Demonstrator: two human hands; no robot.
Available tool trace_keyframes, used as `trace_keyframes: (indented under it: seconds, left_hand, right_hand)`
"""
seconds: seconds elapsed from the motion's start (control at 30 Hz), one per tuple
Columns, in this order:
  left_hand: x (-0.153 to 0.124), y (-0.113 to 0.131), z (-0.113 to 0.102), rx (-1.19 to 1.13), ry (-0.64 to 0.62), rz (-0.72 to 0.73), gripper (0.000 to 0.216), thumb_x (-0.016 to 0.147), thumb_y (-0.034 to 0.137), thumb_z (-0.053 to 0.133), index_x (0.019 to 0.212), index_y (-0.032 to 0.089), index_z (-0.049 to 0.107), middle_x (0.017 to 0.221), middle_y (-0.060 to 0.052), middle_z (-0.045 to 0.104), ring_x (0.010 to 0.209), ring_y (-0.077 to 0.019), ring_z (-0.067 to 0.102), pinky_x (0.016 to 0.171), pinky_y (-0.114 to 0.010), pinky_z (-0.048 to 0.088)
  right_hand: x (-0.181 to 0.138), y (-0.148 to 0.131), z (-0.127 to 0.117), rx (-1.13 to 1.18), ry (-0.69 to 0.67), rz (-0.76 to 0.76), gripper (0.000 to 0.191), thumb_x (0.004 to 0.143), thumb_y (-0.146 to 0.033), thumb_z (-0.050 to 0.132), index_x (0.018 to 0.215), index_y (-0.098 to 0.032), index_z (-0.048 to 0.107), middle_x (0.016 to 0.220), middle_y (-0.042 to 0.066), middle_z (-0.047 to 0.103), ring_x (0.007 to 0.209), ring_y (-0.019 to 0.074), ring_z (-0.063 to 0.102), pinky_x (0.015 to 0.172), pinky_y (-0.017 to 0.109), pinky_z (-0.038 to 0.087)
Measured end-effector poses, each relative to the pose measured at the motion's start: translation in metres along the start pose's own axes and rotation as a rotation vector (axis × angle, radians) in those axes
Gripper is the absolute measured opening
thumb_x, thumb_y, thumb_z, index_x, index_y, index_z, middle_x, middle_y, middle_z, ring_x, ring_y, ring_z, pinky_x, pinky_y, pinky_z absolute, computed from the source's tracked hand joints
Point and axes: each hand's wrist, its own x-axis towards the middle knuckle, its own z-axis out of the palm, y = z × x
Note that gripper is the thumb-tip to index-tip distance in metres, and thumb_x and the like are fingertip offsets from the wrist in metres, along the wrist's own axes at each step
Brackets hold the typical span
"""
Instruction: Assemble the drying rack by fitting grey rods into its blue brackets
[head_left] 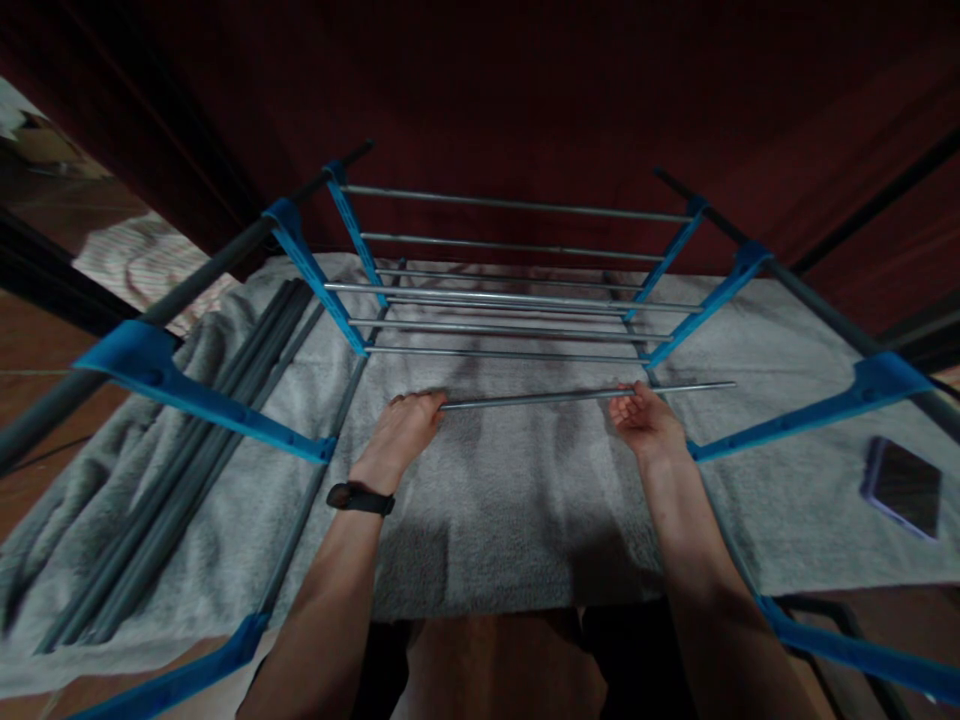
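Between my hands a thin metal rod (529, 400) lies almost level above the grey towel, its right end reaching past my fingers. My left hand (409, 425), with a dark band on the wrist, is closed around the rod's left end. Toward the right end, my right hand (643, 418) pinches the rod between thumb and fingers. Around them stands a rack frame of grey tubes with blue plastic brackets (315, 270). Several metal rods (517, 300) span the brackets on its far part. Nearer blue brackets (795, 420) flank my hands on both sides.
Several grey tubes (195, 450) lie side by side on the grey towel (510, 520) at left. A phone (904, 485) rests at right. Behind the frame hangs a dark red curtain (510, 100). Another blue bracket (187, 680) is at lower left.
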Motion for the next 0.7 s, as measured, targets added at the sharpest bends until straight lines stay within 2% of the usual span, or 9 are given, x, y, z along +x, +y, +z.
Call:
trace_keyframes:
  seconds: [0.7]
  left_hand:
    - [0.0014,-0.0003,0.0052,-0.039,-0.004,0.033,0.026,0.102,0.025,0.051,0.115,0.023,0.073,0.106,-0.008,0.079,0.104,-0.0249,0.074,0.097,-0.034,0.052]
  right_hand:
    - [0.0060,0.0069,-0.0039,-0.013,-0.037,-0.004,0.019,0.099,-0.015,0.053,0.081,-0.020,0.059,0.065,-0.003,0.069,0.054,0.0075,0.064,0.059,0.019,0.060]
